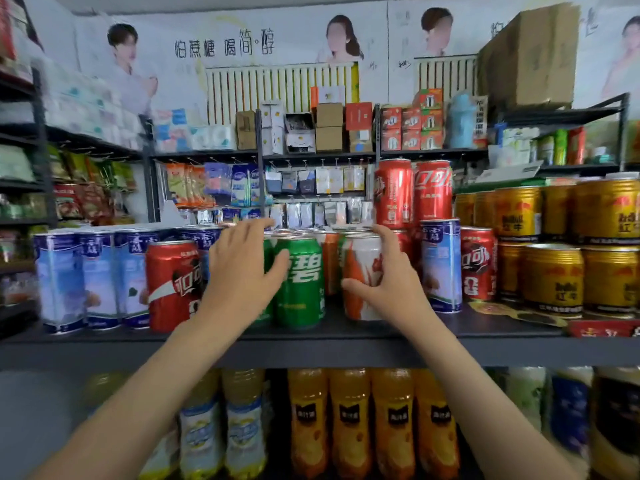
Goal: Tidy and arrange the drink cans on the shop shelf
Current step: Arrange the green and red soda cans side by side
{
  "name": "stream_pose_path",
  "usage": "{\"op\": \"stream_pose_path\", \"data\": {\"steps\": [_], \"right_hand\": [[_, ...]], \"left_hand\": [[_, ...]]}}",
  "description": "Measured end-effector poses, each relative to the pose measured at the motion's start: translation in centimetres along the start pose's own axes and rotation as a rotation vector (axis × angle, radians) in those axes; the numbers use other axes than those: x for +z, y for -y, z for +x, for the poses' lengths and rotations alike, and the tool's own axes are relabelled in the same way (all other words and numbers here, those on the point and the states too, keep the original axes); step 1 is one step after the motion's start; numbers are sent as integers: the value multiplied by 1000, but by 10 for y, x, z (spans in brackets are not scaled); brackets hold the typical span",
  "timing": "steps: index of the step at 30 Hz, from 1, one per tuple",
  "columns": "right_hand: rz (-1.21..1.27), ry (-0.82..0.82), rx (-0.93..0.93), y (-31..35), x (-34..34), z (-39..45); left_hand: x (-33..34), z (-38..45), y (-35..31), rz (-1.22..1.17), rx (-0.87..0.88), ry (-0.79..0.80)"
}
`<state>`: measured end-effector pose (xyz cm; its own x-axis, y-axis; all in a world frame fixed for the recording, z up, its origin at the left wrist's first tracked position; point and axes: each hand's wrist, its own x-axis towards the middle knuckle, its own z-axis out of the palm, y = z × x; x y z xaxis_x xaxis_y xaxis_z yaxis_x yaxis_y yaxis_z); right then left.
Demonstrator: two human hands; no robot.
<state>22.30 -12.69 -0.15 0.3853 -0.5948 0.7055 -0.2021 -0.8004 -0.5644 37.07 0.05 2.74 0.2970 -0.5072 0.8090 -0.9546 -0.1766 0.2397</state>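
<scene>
Drink cans on the dark shop shelf (346, 344), with two of them gripped at the front edge.

A white-and-orange aluminium can (362, 271) at the frame's centre is clasped by the right hand (391, 282), thumb across its front and fingers curled round its 3 o'clock side. At its 9 o'clock, touching or nearly so, a green aluminium can (301, 282) is held by the left hand (239, 268), thumb on its label and fingers reaching over the tops behind. A red cola can (173, 285) stands just at 9 o'clock of that hand, then a row of tall pale-blue cans (86, 278). At 3 o'clock stand another blue can (440, 265), stacked red cans (414, 194) and gold cans (554, 275). Orange juice bottles (349, 420) are seen at 6 o'clock, on the tier below.
</scene>
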Motion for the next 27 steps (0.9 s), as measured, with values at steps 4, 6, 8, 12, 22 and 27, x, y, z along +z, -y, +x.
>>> {"op": "stream_pose_path", "data": {"steps": [4,6,8,12,22,27], "right_hand": [[-15,-102,48,2,1,3],[-30,-87,59,4,-4,7],[-76,8,58,8,-10,12],[-133,253,43,22,-27,21],[-339,285,-145,35,-10,40],[-548,204,-257,27,29,51]], "left_hand": [[3,2,12,114,75,144],[6,9,11,140,111,173],[9,17,7,138,119,188],[9,24,5,23,113,185],[-17,19,13,-634,-29,196],[-33,24,13,-734,-41,97]]}}
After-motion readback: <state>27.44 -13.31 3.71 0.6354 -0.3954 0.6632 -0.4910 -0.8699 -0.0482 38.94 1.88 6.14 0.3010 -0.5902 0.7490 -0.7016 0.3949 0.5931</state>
